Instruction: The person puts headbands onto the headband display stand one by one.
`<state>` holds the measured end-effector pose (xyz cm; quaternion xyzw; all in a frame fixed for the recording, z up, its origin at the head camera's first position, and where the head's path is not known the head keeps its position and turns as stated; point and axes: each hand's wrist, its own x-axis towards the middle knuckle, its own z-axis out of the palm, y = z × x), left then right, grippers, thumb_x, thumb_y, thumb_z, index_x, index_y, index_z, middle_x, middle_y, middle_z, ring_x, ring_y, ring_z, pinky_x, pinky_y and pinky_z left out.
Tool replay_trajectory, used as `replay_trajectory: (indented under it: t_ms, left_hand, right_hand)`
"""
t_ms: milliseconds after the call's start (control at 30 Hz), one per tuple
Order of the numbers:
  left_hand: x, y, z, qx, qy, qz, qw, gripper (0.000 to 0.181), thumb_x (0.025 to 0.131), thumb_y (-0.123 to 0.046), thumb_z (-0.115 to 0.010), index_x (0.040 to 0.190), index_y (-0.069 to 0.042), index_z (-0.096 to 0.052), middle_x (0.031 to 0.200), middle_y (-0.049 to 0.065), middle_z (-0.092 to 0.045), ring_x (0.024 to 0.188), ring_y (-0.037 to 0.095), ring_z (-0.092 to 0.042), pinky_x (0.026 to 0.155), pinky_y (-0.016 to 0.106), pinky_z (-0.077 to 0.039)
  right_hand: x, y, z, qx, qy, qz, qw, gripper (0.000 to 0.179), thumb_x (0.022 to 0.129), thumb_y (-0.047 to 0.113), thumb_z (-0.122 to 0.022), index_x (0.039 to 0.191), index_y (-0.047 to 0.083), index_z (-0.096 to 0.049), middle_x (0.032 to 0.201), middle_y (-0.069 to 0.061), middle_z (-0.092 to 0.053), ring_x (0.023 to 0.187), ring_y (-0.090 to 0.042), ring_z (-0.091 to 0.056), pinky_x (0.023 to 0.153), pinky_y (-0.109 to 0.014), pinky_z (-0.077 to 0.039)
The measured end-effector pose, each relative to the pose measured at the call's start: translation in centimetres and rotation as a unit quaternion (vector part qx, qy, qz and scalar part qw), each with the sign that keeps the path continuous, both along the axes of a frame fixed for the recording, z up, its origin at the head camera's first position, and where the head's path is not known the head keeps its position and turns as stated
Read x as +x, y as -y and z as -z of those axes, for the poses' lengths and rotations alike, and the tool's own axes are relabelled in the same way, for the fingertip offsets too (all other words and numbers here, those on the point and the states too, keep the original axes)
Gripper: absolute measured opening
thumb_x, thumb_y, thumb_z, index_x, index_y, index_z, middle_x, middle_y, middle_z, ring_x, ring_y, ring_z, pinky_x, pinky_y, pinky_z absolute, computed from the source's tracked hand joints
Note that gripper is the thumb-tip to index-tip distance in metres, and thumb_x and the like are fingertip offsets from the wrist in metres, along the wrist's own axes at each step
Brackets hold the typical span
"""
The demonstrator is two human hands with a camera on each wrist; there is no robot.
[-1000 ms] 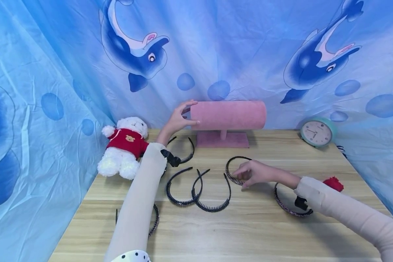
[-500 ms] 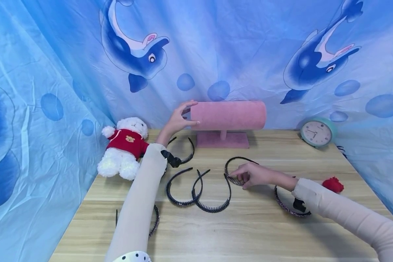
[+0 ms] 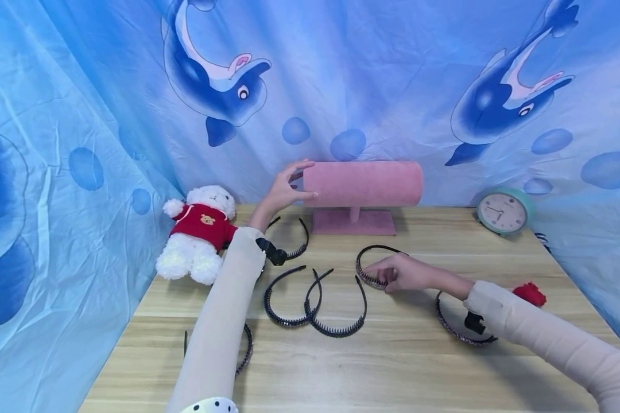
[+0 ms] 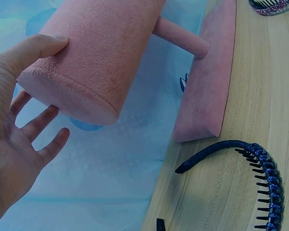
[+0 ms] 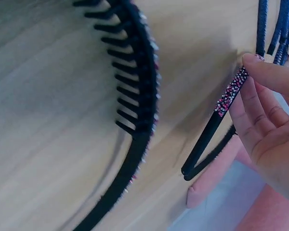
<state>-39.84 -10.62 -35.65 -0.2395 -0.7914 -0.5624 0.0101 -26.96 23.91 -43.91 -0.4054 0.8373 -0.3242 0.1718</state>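
Note:
At the back of the table stands a pink, plush-covered roll display stand (image 3: 367, 183) on a flat base. My left hand (image 3: 281, 192) holds the roll's left end, thumb on the near side and fingers around the far side, as the left wrist view shows. My right hand (image 3: 408, 272) pinches a black toothed headband (image 5: 227, 94) between thumb and fingers. This headband has pink and silver sparkles and is tilted in the right wrist view. Two overlapping black headbands, one (image 3: 287, 322) and another (image 3: 336, 331), lie to its left.
Another sparkly headband (image 3: 457, 332) lies under my right forearm, near a red flower-like object (image 3: 529, 293). More headbands lie by my left arm, one (image 3: 302, 246) near the stand. A white teddy bear (image 3: 188, 261) sits at left, a green clock (image 3: 502, 212) at back right.
My right hand's fingers have drawn together on the sparkly headband. The left hand stays on the roll. The head view has shifted slightly.

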Motion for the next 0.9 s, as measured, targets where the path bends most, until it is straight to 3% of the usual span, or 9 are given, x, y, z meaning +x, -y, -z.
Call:
replay_trajectory:
  t_ms: [133, 233, 467, 667, 733, 900]
  left_hand:
    - [0.1, 0.1, 0.1, 0.0, -0.012, -0.003, 0.9999, 0.078, 0.081, -0.008, -0.085, 0.15, -0.017, -0.049, 0.167, 0.004, -0.03, 0.147, 0.034, -0.04, 0.122, 0.057, -0.035]
    - [-0.6, 0.2, 0.9, 0.003, -0.02, -0.008, 0.9998, 0.079, 0.079, -0.013, -0.088, 0.148, -0.023, -0.051, 0.166, -0.002, -0.033, 0.146, 0.031, -0.042, 0.121, 0.058, -0.035]
    - [-0.6, 0.2, 0.9, 0.002, -0.021, -0.009, 0.9997, 0.079, 0.079, -0.013, -0.088, 0.148, -0.023, -0.051, 0.165, -0.002, -0.034, 0.145, 0.03, -0.044, 0.121, 0.055, -0.037]
    - [-0.6, 0.2, 0.9, 0.001, -0.02, -0.012, 0.9997, 0.079, 0.078, -0.013, -0.088, 0.148, -0.024, -0.052, 0.165, -0.003, -0.034, 0.145, 0.029, -0.044, 0.121, 0.052, -0.038]
    - [-0.6, 0.2, 0.9, 0.001, -0.019, -0.011, 0.9998, 0.08, 0.078, -0.014, -0.089, 0.148, -0.024, -0.052, 0.165, -0.003, -0.034, 0.145, 0.029, -0.044, 0.121, 0.051, -0.038]
    - [-0.5, 0.2, 0.8, 0.0, -0.018, -0.007, 0.9998, 0.079, 0.079, -0.014, -0.088, 0.148, -0.023, -0.051, 0.166, -0.002, -0.032, 0.145, 0.029, -0.043, 0.121, 0.051, -0.038]
  right_hand:
    - [-0.4, -0.2, -0.8, 0.016, -0.007, 0.011, 0.9998, 0.058, 0.076, -0.014, -0.075, 0.133, -0.007, -0.062, 0.092, -0.012, -0.073, 0.08, -0.017, -0.07, 0.074, -0.027, -0.063]
    - [-0.6, -0.3, -1.8, 0.03, -0.021, 0.016, 0.9992, 0.054, 0.076, -0.013, -0.076, 0.128, -0.008, -0.065, 0.093, -0.012, -0.074, 0.084, -0.019, -0.07, 0.077, -0.028, -0.063]
    - [-1.0, -0.9, -4.2, 0.035, -0.055, 0.032, 0.9973, 0.042, 0.078, -0.012, -0.076, 0.119, -0.006, -0.071, 0.094, -0.01, -0.074, 0.086, -0.019, -0.069, 0.078, -0.032, -0.064]
    - [-1.6, -2.2, -5.9, 0.004, -0.052, 0.059, 0.9969, 0.036, 0.082, -0.011, -0.074, 0.118, -0.007, -0.071, 0.098, -0.013, -0.075, 0.086, -0.021, -0.07, 0.075, -0.028, -0.064]
    - [-1.7, -2.9, -6.5, -0.013, -0.052, 0.069, 0.9962, 0.035, 0.084, -0.011, -0.073, 0.118, -0.008, -0.071, 0.097, -0.016, -0.076, 0.084, -0.022, -0.07, 0.068, -0.028, -0.063]
    - [-1.8, -4.6, -7.8, -0.05, -0.068, 0.1, 0.9913, 0.036, 0.084, -0.013, -0.072, 0.119, -0.007, -0.071, 0.098, -0.021, -0.076, 0.079, -0.014, -0.072, 0.059, -0.027, -0.06]
